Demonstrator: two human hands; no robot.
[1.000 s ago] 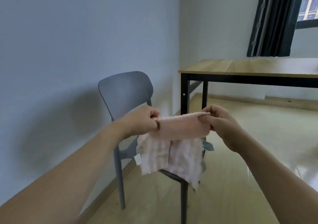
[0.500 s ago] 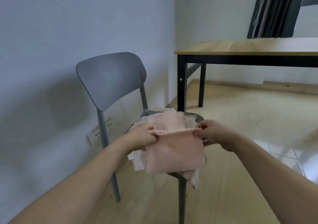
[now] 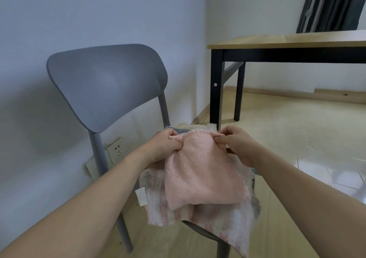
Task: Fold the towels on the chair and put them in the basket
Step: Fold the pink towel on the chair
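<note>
A pink towel (image 3: 204, 170) is held up over the seat of the grey chair (image 3: 107, 83). Its top edge is pinched at one corner by the left hand (image 3: 164, 146) and at the other corner by the right hand (image 3: 235, 145). The fingers (image 3: 222, 139) of both hands are curled tight on the cloth, thumbs pressed against it. The towel hangs down folded in front. Under it, a striped towel (image 3: 221, 224) with a white tag (image 3: 141, 196) is spread on the seat and droops over the edge. A wooden tabletop (image 3: 287, 40) on black legs is seen behind, near the wall.
</note>
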